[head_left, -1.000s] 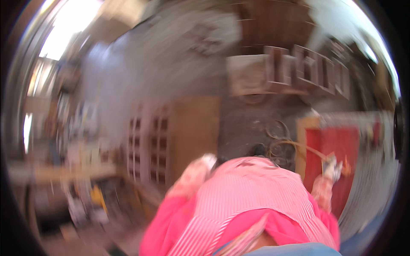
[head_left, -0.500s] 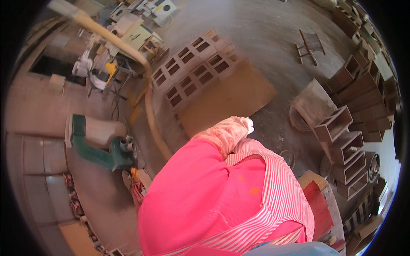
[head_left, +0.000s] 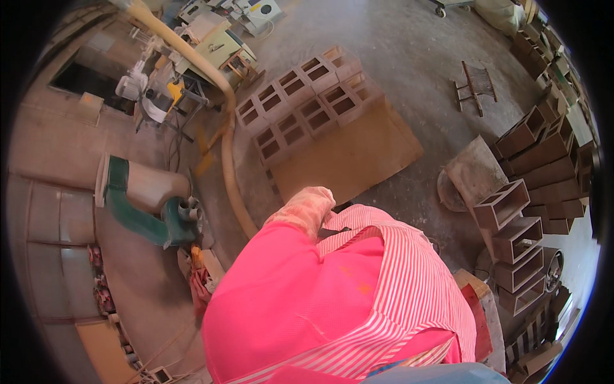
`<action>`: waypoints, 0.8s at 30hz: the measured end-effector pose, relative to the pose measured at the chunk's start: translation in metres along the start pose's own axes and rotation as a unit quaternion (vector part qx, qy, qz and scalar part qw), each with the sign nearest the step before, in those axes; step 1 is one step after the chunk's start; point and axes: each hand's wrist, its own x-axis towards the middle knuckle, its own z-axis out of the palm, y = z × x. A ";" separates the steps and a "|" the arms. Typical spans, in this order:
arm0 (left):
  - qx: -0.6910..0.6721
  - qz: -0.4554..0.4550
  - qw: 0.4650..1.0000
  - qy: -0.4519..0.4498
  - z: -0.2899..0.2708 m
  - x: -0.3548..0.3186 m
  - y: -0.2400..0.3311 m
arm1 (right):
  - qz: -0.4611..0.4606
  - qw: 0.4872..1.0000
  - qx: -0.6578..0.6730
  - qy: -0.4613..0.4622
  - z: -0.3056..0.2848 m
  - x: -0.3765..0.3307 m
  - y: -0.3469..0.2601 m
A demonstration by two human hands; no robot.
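My left arm, in a bright pink sleeve (head_left: pixel 268 281) with a patterned oversleeve (head_left: pixel 306 208), bends in front of my striped apron (head_left: pixel 416 275). The hand itself is hidden beyond the cuff, so its fingers and anything in them do not show. My right hand is out of sight as well. Past the cuff lies a large brown board (head_left: pixel 348 153) on the floor. Two rows of brown open boxes with dividers (head_left: pixel 297 105) stand along the board's far side.
To the right, several open rectangular boxes (head_left: pixel 502 205) are stacked beside a dusty slab (head_left: pixel 473 166). A small rack-like stand (head_left: pixel 476 86) sits farther back. A yellowish hose (head_left: pixel 229 160) runs along the left, near a green duct (head_left: pixel 137 221) and a machine (head_left: pixel 150 99).
My left cuff has drawn back leftward and slightly down, and the white-gloved hand that showed at its end is now hidden. The view has shifted slightly.
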 end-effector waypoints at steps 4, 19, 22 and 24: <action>0.038 0.051 0.998 0.012 -0.014 0.042 0.000 | 0.000 1.000 -0.004 -0.001 -0.001 -0.005 0.000; -0.223 -0.117 0.967 0.038 -0.046 0.008 -0.009 | 0.014 1.000 -0.023 -0.001 -0.003 -0.012 0.040; -0.141 -0.064 0.987 0.049 -0.044 0.009 0.002 | 0.019 1.000 -0.018 -0.003 -0.002 -0.008 0.052; -0.092 -0.019 0.991 0.100 -0.040 0.021 0.017 | 0.027 0.999 -0.018 -0.003 -0.001 -0.004 0.058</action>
